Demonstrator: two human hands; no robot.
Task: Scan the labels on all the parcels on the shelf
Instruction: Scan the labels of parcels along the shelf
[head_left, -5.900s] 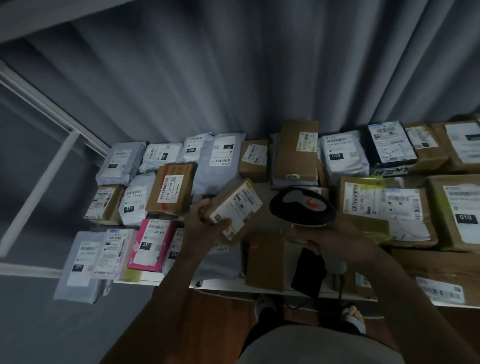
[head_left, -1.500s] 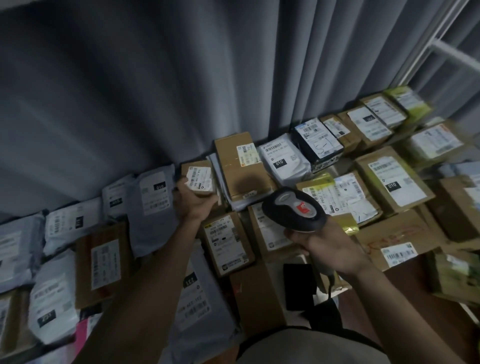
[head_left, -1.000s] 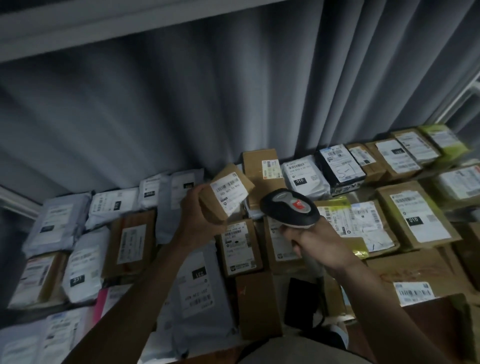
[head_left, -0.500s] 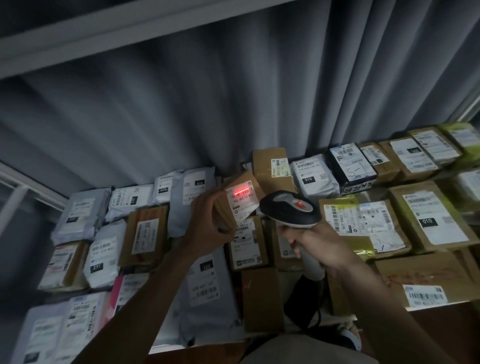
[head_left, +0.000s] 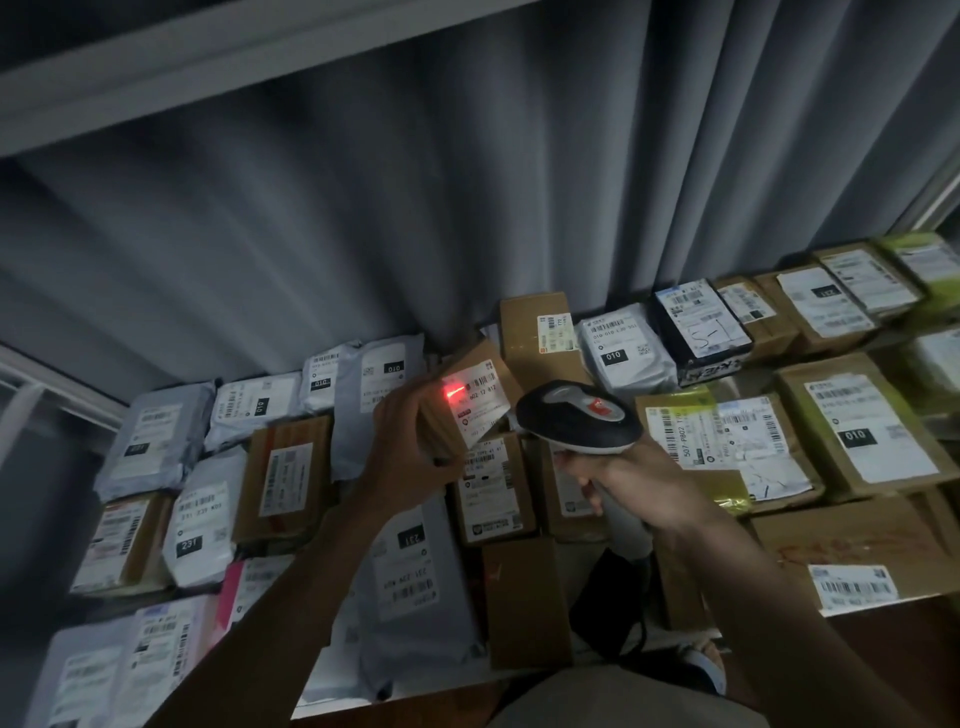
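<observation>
The left hand (head_left: 410, 441) is wrapped around a small brown cardboard parcel (head_left: 467, 400), lifted clear of the rest and tilted so its white label (head_left: 480, 402) faces the scanner. The right hand (head_left: 631, 486) grips the handle of a black and grey barcode scanner (head_left: 576, 415), its head just beside the parcel's right edge and pointing at it. A red glow (head_left: 451, 392) sits on the upper left part of the label, by the barcode (the printed digits are too blurred to read with any trust).

Below and around the raised parcel the shelf (head_left: 332, 686) is packed with others, lying flat with labels up. To the left are grey poly mailers (head_left: 156, 441) and a brown box with a long white label (head_left: 285, 478); a pink parcel (head_left: 231, 584) shows near the front left. Directly under the hands lie two brown boxes side by side, the left one (head_left: 491, 491) with its label plainly visible. Behind, against the grey curtain (head_left: 467, 182), stand a tall brown box (head_left: 535, 332), a white mailer marked 010 (head_left: 621, 353) and a black box with a white label (head_left: 698, 332). To the right is a box with yellow-green tape (head_left: 727, 447) and a large brown box marked 010 (head_left: 867, 426). A white shelf board (head_left: 208, 67) runs overhead.
</observation>
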